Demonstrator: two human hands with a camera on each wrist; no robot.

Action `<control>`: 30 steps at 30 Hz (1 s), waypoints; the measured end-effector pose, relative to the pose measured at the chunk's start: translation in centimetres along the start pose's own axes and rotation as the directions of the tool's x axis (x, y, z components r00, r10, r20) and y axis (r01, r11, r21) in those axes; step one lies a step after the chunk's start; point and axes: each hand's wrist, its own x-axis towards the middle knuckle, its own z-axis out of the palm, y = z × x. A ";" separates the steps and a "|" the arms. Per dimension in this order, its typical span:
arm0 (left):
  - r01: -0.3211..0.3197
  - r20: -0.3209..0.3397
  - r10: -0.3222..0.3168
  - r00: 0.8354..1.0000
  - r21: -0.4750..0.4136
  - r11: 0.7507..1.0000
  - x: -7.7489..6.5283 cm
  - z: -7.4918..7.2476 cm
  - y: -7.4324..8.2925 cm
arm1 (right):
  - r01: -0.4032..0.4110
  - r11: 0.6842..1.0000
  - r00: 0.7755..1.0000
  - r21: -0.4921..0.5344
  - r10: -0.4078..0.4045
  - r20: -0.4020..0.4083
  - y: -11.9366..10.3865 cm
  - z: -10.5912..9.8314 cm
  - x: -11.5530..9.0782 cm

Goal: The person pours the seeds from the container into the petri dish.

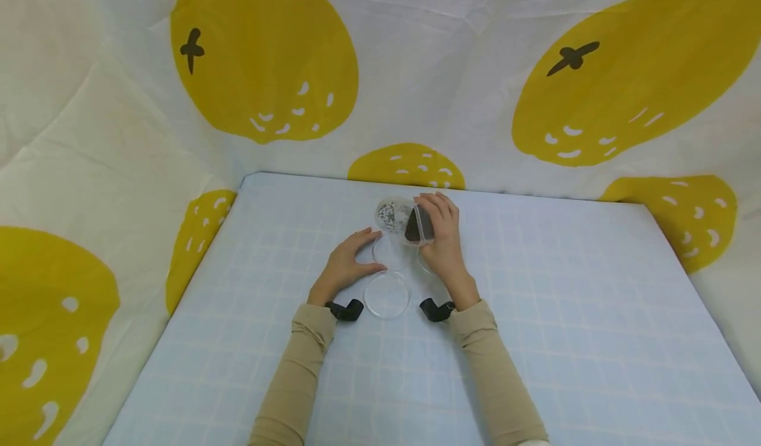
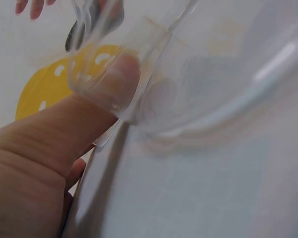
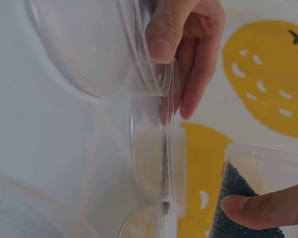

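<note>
Granules (image 1: 411, 228) are lying aslant in a tipped cup (image 1: 425, 223) that the right grip (image 1: 443, 238) is clasping at two o'clock from the left grip (image 1: 349, 261), whose half-spread fingers are holding a clear container (image 1: 392, 253). Overtipping is probably risking a spill across the counter (image 1: 565, 314).

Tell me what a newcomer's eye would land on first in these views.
Probably the big yellow fruit prints on the pale backdrop behind the table. Next, the clear container, tilted in the right hand, its dark grains banked to a slope. The clear round dish on the table between the wrists would likely register last.
</note>
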 end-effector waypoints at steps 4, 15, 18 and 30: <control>-0.003 0.000 0.003 1.000 -0.006 1.000 0.0 0.0 0.0 | -0.004 1.000 1.000 -0.003 0.004 0.013 -0.1 0.0 -0.1; -0.011 0.006 0.011 1.000 -0.001 1.000 0.1 0.1 -0.1 | -0.005 0.999 0.999 -0.033 0.006 0.034 -0.2 0.1 -0.3; -0.016 0.004 0.016 1.000 -0.001 1.000 0.1 0.1 -0.2 | 0.001 0.999 1.000 -0.039 0.000 0.029 -0.1 0.1 -0.3; -0.021 0.003 0.021 1.000 0.000 1.000 0.0 0.2 -0.3 | 0.009 0.999 1.000 -0.051 -0.008 0.022 -0.3 0.0 -0.2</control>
